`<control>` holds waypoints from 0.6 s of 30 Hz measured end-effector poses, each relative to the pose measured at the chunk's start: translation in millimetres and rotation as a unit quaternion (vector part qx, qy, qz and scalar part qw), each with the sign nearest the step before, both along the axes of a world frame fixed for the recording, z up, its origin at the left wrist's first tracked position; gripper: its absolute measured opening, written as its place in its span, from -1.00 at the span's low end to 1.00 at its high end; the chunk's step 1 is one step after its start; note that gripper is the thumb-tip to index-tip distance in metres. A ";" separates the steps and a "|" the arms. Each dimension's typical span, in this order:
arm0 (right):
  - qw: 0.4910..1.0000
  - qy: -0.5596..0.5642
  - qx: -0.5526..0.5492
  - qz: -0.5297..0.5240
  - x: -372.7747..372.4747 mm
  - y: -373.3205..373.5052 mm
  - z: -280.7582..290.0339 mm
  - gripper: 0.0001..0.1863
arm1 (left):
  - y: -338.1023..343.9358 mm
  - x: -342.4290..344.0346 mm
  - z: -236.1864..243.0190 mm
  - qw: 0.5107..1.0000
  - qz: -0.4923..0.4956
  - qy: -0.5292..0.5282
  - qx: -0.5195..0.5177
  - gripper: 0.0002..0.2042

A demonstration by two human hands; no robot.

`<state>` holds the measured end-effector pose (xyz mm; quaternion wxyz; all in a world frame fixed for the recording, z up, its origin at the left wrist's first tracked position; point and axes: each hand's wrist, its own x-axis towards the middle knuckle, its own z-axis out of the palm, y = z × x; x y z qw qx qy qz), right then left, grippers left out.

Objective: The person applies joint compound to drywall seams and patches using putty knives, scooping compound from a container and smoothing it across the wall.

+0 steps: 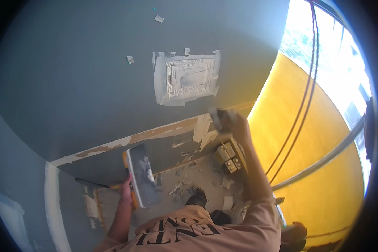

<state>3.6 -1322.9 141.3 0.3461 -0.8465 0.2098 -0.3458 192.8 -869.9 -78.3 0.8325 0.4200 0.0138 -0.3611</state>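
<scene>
My left hand [126, 188] is closed around the orange back of a wide drywall knife [146, 187], whose grey blade carries a dab of white filler [150, 174]. My right hand [240, 128] is raised near the wall, gripping a smaller putty knife [215, 119]; motion blurs its blade and my fingers. Up and to the left of that hand, a rectangular patch of white filler [158, 86] spreads over the grey wall [92, 63]. The patch has rough, ridged rectangles inside. The putty knife appears apart from the patch, below its lower right corner.
A bare brown-and-white strip [155, 133] crosses the wall below the patch. Scraps litter the floor [168, 185] around my shoe [196, 198]. A beige boxy device [228, 157] stands by the wall under my right arm. Cables [305, 101] hang before a yellow panel [323, 122] at right.
</scene>
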 end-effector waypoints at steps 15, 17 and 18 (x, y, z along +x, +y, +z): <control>0.923 0.024 -0.354 0.149 263.7 -206.7 186.4 -0.52 | -175.2 -40.4 16.5 0.963 0.263 0.014 -0.050 -0.53; 0.919 0.006 -0.364 0.152 264.9 -207.0 179.0 -0.55 | -189.7 -42.3 23.0 0.960 0.275 0.000 -0.046 -0.51; 0.914 -0.013 -0.375 0.152 266.1 -202.3 177.0 -0.57 | -193.3 -40.0 17.1 0.959 0.281 0.002 -0.045 -0.51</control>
